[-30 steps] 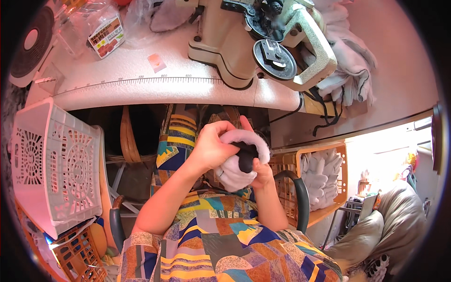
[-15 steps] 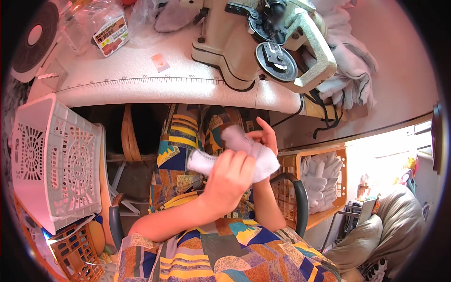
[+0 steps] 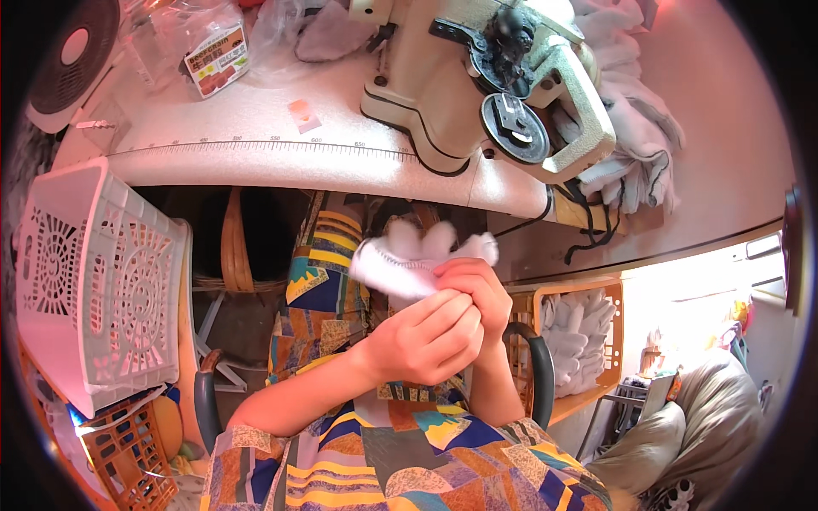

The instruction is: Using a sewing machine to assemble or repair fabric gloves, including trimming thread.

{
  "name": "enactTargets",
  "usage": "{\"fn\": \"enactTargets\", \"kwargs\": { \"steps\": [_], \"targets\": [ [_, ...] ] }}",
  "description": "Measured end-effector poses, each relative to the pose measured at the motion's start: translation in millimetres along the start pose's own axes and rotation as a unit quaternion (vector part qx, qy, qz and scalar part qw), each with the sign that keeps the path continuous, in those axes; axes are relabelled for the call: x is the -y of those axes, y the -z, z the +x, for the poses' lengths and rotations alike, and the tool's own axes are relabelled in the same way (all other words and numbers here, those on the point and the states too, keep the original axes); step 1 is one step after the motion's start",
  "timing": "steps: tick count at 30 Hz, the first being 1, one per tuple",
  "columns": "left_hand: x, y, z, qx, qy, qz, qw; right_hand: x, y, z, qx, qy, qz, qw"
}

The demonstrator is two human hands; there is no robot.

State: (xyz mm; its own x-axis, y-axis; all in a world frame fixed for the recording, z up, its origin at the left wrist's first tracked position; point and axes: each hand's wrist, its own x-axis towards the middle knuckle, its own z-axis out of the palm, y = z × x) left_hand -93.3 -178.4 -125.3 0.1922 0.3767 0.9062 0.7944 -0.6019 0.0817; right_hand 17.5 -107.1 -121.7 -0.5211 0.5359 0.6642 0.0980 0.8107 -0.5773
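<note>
Glove (image 3: 388, 274), white and dark-stitched, is held up over the lap (image 3: 311, 294), just off the near edge of the bench (image 3: 247, 170). The left hand (image 3: 426, 336) and right hand (image 3: 481, 294), pressed together, both grip its side nearest the body, fingertips partly hidden. A sewing machine (image 3: 426, 106) stands near that bench edge.

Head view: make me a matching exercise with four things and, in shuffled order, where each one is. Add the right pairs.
1. white glove
2. sewing machine
3. white basket
4. orange glove crate

A. at the person's right
B. on the table
C. in the person's hands
D. at the person's left

Pairs: 1-C, 2-B, 3-D, 4-A
</note>
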Motion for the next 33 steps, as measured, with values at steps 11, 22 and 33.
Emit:
{"fn": "enactTargets", "kwargs": {
  "steps": [11, 22, 33],
  "targets": [
    [-16, -3, -16, 0.008, 0.213, -0.023, 0.977, -13, -21, -4, -0.204, -0.092, -0.037, 0.974],
    [44, 25, 5, 0.083, 0.239, 0.010, 0.967, -9, 3, -10, 0.032, -0.232, 0.444, 0.865],
    [21, 13, 5, 0.128, 0.431, -0.162, 0.879, 14, -4, 7, -0.047, -0.299, 0.674, 0.674]
  ]
}}
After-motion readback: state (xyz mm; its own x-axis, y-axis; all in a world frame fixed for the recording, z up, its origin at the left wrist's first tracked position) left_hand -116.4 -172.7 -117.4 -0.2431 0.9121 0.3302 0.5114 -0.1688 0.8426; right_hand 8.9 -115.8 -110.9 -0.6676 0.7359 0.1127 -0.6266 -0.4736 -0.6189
